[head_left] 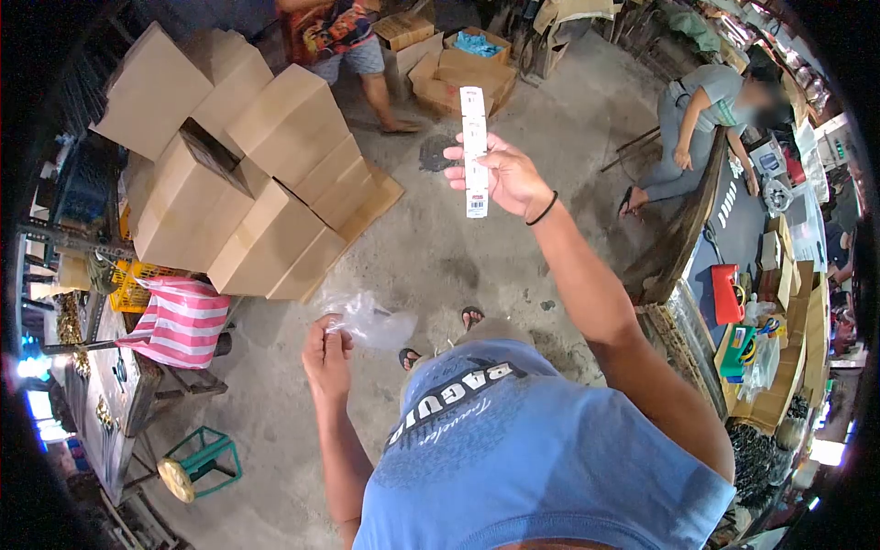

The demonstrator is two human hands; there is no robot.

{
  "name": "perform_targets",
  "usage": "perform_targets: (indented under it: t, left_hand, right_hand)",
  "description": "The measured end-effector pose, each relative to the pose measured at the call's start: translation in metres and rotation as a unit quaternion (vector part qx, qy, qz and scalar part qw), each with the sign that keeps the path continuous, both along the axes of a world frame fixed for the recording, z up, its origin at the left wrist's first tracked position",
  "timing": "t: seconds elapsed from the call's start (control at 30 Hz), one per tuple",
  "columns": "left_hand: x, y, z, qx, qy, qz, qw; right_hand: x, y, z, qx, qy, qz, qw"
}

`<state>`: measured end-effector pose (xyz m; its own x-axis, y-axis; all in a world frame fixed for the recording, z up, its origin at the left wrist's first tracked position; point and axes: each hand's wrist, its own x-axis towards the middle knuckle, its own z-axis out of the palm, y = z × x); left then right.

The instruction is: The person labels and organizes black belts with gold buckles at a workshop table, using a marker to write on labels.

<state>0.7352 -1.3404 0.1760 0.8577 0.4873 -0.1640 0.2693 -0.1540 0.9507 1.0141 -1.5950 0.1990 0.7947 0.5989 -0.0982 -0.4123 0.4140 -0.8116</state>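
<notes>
My right hand [506, 174] is raised ahead of me, its thumb and fingers closed on a long, narrow white strip of labels [474, 183]. The strip stands nearly upright, with small dark print, a red mark and a barcode near its lower end. Lower and to the left, my left hand [326, 356] pinches a thin clear plastic bag [371, 323], which hangs out to the right of the fingers. The two hands are well apart.
Large cardboard boxes [284, 128] are piled at the left. A striped bag [179, 321] and a green-framed stool [206, 458] are below them. At right, a person [701, 115] sits by a workbench [710, 275] holding red [727, 293] and green tape dispensers [736, 350]. Another person [335, 46] stands behind.
</notes>
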Motion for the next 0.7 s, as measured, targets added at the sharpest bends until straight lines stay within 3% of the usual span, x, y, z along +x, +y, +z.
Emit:
perform_targets:
  t: [0.07, 0.27, 0.5, 0.7]
  left_hand:
    - [-0.004, 0.002, -0.009, -0.091, -0.032, 0.051, 0.994]
    - [-0.01, 0.003, -0.023, -0.111, -0.1, 0.131, 0.98]
    - [-0.011, 0.007, -0.024, -0.051, -0.061, 0.106, 0.991]
    - [0.003, 0.0, -0.019, -0.138, -0.077, 0.113, 0.981]
  right_hand:
    - [-0.001, 0.002, 0.001, 0.0, 0.002, 0.001, 1.0]
    - [-0.004, 0.007, -0.002, -0.007, -0.008, 0.015, 1.0]
    - [-0.008, 0.009, -0.005, -0.007, -0.018, 0.027, 0.999]
    - [-0.012, 0.012, -0.004, -0.021, -0.032, 0.027, 0.999]
